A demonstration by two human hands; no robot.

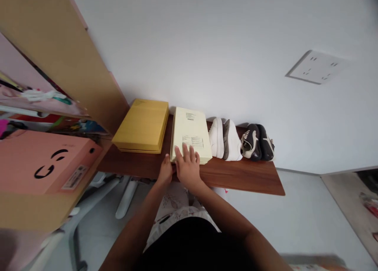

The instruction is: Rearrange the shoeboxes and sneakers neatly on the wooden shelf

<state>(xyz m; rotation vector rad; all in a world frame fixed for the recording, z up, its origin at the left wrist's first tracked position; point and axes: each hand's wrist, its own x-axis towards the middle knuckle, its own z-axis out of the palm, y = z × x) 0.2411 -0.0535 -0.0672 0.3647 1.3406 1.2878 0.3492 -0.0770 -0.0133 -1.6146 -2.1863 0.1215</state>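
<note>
Pale box [190,135] is pinned, seemingly for steadying, by right hand [188,166], fingers splayed wide; left hand [165,172] is set at box's near corner, grip unclear.

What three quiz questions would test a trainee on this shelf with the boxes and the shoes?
1. True or false: the right hand lies flat on top of the pale yellow box.
2. Fill in: the black sneakers stand at the ___ end of the wooden shelf.
3. What stands directly to the right of the pale yellow box? A) white sneakers B) black sneakers C) a lamp

Key: 1 true; 2 right; 3 A.
</note>
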